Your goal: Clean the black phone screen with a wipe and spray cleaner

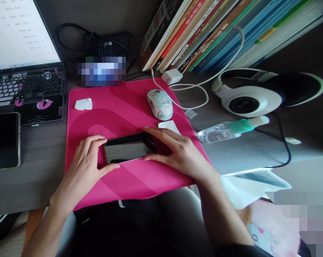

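A black phone (126,148) lies sideways, screen up, on the pink mat (110,107), with reflections on its glass. At its left end, my left hand (89,160) grips the edges between thumb and fingers. The opposite end is held by my right hand (174,148), its fingers along the top edge and its thumb at the bottom edge. Just above my right hand lies a white piece of paper (168,125), partly hidden by the fingers. A patterned mouse (160,104) rests farther back on the mat.
A laptop (24,82) and second phone (6,141) are at the left. Crumpled white paper (83,104) lies on the mat. Books (198,32) stand behind a white charger (172,76). Headphones (247,96) and a spray bottle (220,132) are at the right.
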Available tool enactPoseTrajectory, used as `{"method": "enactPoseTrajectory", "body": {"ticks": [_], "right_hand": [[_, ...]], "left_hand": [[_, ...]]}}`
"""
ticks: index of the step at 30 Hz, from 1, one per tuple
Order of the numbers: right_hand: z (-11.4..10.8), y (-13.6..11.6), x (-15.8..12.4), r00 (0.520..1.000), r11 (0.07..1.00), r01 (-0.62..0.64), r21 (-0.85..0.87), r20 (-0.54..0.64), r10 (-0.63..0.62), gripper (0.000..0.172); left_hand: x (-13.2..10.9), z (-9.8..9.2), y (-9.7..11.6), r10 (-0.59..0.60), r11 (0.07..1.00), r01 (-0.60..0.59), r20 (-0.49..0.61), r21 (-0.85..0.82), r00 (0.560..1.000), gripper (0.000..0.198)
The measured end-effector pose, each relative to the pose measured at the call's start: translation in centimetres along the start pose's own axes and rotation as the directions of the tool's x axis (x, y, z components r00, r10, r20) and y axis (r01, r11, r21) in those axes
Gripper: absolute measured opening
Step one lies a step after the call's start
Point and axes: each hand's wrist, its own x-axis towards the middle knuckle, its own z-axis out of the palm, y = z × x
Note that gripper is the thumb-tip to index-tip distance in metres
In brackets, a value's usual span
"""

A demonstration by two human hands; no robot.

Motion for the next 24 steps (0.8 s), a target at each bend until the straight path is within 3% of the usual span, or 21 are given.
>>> {"method": "enactPoseTrajectory", "body": {"ticks": [24], "right_hand": [[-0.13,0.06,0.26,0.999,0.999,0.032,0.026,-0.007,-0.032,0.079]], "left_hand": [[0.31,0.54,-0.85,0.045,0.997,-0.044,-0.007,0.070,0.999,0.062]]}}
